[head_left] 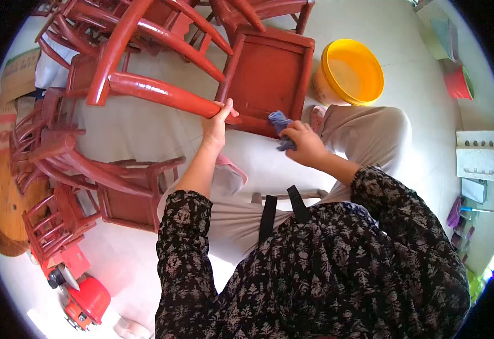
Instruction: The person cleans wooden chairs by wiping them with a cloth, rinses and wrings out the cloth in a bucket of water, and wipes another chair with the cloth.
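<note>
My left hand [216, 125] is wrapped round the near end of a thick, glossy red chair rail [162, 94]. That rail belongs to a red wooden chair tipped over in front of me. In my right hand [305, 144] is a bunched blue-grey cloth [280, 122], held beside the front edge of a flat red seat panel [268, 76]. The seat panel lies between my hands and beyond them. Fingers of my right hand hide part of the cloth.
A yellow bucket [353, 72] stands right of the seat panel. More red chairs [128, 198] crowd the left side, near a round wooden tabletop [4, 198]. A red helmet-like object [91, 299] lies at lower left. Shelved items line the right wall.
</note>
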A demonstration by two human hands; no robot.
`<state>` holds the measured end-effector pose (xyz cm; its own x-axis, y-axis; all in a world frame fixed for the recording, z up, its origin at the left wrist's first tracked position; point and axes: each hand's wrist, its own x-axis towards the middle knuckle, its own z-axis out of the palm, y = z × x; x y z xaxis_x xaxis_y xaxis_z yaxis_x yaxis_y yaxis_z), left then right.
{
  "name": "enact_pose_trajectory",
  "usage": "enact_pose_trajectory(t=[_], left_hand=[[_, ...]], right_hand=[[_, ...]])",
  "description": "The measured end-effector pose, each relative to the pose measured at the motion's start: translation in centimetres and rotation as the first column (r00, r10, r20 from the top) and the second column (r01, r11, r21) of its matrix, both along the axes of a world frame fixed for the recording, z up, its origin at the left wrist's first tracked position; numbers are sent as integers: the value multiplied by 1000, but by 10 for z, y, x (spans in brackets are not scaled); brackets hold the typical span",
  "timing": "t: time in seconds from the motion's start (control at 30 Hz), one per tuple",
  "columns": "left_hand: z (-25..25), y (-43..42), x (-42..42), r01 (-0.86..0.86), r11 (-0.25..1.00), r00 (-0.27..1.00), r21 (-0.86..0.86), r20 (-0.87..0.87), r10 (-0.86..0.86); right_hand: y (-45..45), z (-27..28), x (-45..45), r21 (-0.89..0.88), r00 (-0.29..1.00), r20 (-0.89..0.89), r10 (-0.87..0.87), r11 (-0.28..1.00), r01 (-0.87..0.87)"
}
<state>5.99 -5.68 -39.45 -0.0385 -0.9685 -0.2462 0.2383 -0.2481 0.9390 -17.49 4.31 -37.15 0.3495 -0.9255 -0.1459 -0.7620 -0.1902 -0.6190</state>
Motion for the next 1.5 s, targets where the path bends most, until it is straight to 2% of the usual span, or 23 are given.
enact_pose_trajectory(t=[0.03, 0.1, 0.13, 0.17, 0.23, 0.3, 0.37, 0.43, 0.53, 0.7, 0.77, 0.83, 0.9, 0.97, 1.03, 1.07, 1.17, 1.23, 1.3, 1.33, 1.37, 1.43, 1.5], left_hand=[[4, -1, -8, 3, 1000, 1000, -3, -5, -3], [17, -3, -22, -144, 988, 971, 48, -184, 150], [33, -1, -29, -137, 990, 973, 43, -184, 142], [52, 0, -37, -196, 978, 963, 74, -172, 206], [66, -2, -43, -250, 964, 950, 95, -166, 263], [66, -7, -43, -272, 948, 939, 168, -171, 300], [79, -9, -49, -264, 954, 937, 143, -197, 289], [91, -12, -51, -258, 959, 934, 120, -222, 279], [99, -21, -45, -135, 976, 905, 168, -379, 191], [102, -34, -32, -124, 982, 870, 140, -462, 175], [105, -38, -28, -87, 989, 851, 121, -507, 137], [103, -46, -31, -85, 992, 842, 95, -525, 123], [99, -53, -38, -161, 984, 818, 71, -549, 173], [102, -63, -40, -164, 985, 802, 57, -574, 166], [111, -72, -43, -280, 956, 782, 87, -557, 280], [116, -72, -46, -312, 944, 783, 103, -535, 318], [115, -75, -46, -304, 943, 793, 133, -514, 328], [122, -68, -47, -276, 954, 807, 118, -510, 297], [128, -60, -53, -263, 957, 802, 122, -523, 287], [126, -61, -55, -266, 954, 780, 137, -550, 297], [125, -60, -57, -270, 953, 776, 139, -555, 301], [123, -57, -61, -206, 968, 720, 146, -647, 251], [119, -53, -57, -142, 982, 721, 125, -666, 189]], right_hand=[[2, 2, -6, -3, 1000, -5, -3, 1000, 3], [8, 10, -12, -131, 973, -5, -232, 964, 230], [11, 23, -10, -183, 971, -72, -230, 960, 214], [9, 27, -12, -192, 969, -72, -237, 957, 220], [2, 35, -18, -262, 972, -222, -81, 965, 20], [-10, 36, -25, -249, 976, -211, -60, 968, 5], [-24, 33, -40, -276, 983, -177, 44, 957, -93], [-37, 48, -50, -310, 994, -106, 24, 949, -56], [-59, 58, -66, -360, 997, -70, 20, 932, -44], [-98, 70, -62, -387, 999, -32, 23, 921, -34], [-107, 74, -53, -411, 995, 52, -84, 906, 98], [-113, 69, -42, -459, 993, 7, -118, 882, 108], [-110, 61, -23, -537, 933, -81, -349, 804, 255], [-105, 64, -2, -579, 900, -57, -431, 749, 322], [-103, 67, 20, -593, 911, -16, -412, 737, 323], [-102, 65, 34, -615, 949, 15, -315, 746, 257], [-100, 65, 75, -581, 984, 149, -93, 797, 163], [-103, 67, 71, -598, 991, 112, -76, 791, 129], [-114, 66, 38, -643, 974, 224, 26, 755, 128], [-118, 76, 24, -690, 991, 99, -88, 711, 132], [-124, 72, 7, -590, 983, 84, -163, 787, 181], [-136, 73, -10, -685, 972, -62, -226, 718, 123], [-154, 70, -7, -642, 973, -34, -229, 751, 154]])
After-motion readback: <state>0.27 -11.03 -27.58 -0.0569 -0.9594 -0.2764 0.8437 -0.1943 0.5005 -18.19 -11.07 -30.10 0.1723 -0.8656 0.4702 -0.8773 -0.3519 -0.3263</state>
